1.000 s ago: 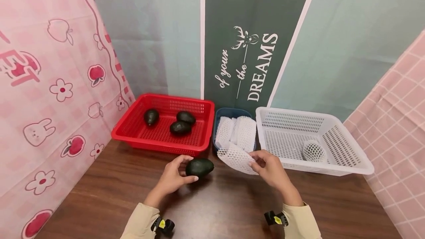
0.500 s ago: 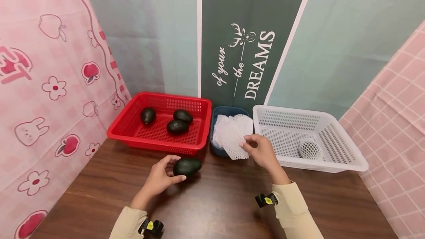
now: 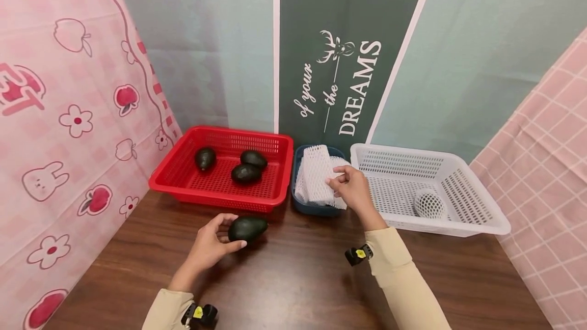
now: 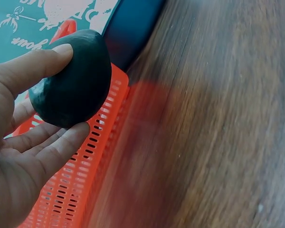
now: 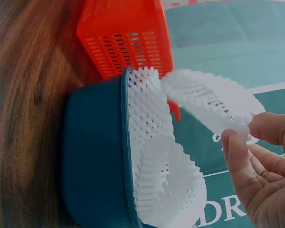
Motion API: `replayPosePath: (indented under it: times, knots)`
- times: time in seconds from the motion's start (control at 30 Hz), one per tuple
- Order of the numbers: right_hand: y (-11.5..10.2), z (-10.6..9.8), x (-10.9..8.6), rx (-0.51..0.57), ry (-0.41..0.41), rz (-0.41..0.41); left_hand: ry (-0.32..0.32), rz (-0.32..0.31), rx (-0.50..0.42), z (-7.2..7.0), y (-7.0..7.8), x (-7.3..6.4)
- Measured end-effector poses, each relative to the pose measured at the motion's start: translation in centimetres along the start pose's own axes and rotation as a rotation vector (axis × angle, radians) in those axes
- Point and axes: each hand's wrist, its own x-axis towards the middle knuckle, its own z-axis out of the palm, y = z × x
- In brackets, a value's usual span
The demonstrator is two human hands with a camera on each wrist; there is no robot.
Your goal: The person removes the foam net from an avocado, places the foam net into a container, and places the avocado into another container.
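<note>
My left hand [image 3: 212, 242] grips a dark green avocado [image 3: 247, 229] over the table, in front of the red basket. The left wrist view shows the thumb on one side of the avocado [image 4: 78, 80] and the fingers beneath it. Over the blue bin [image 3: 316, 209], my right hand [image 3: 352, 187] pinches a white foam net sleeve [image 3: 318, 169] between thumb and fingers. The right wrist view has this foam net sleeve [image 5: 211, 97] raised above the bin's rim, its mouth partly spread. More foam net sleeves [image 5: 168, 185] stick up out of the bin.
Three avocados lie in the red basket [image 3: 220, 199] on the left. On the right, a white basket [image 3: 477, 229] holds one avocado wrapped in foam net [image 3: 429, 204]. Patterned cloths hang behind and at both sides of the wooden table [image 3: 284, 279].
My right hand has moved the foam net sleeve from over the table back and up above the blue bin. My left hand has drawn left with the avocado.
</note>
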Motion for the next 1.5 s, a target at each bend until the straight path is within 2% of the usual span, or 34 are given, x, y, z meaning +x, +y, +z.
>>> replayPosePath:
  times: [0.13,0.27,0.4,0.53,0.63,0.73,0.87,1.0,1.1,1.23,1.33,1.5]
  knots:
    - [-0.1,0.2,0.8,-0.007,0.010,0.044,0.018,-0.006,0.018,-0.2,0.7,-0.1]
    - [-0.1,0.4,1.2,-0.067,0.014,0.035,0.014,0.014,0.021,-0.4,1.0,-0.1]
    - [0.0,0.7,1.2,-0.136,0.014,0.019,0.010,0.013,0.027,-0.5,0.2,0.2]
    - [0.1,0.9,1.2,-0.159,0.002,0.009,0.012,0.017,0.019,-0.4,-0.6,0.3]
    - [0.2,1.0,1.1,-0.165,0.001,-0.006,0.019,0.017,0.004,-0.2,-0.5,0.4]
    - [0.4,0.9,0.8,-0.163,0.005,-0.028,0.020,0.023,0.009,-0.3,1.2,0.1]
    - [0.4,0.5,0.0,-0.188,-0.031,-0.068,0.024,0.031,0.027,-0.8,4.2,-0.4]
    - [-0.4,0.2,-0.6,-0.244,-0.099,-0.122,0.035,0.065,0.026,-1.2,5.2,-0.2]
    - [-1.1,-0.1,-0.8,-0.307,-0.144,-0.180,0.047,0.114,0.020,-1.3,4.7,0.4]
    - [-2.0,0.1,-1.2,-0.417,-0.179,-0.229,0.072,0.154,0.028,-1.5,3.3,1.2]
    - [-2.7,0.5,-1.7,-0.485,-0.193,-0.218,0.091,0.182,0.038,-1.6,2.6,1.5]
    - [-3.8,1.4,-2.4,-0.538,-0.236,-0.203,0.146,0.217,0.028,-1.4,2.6,1.7]
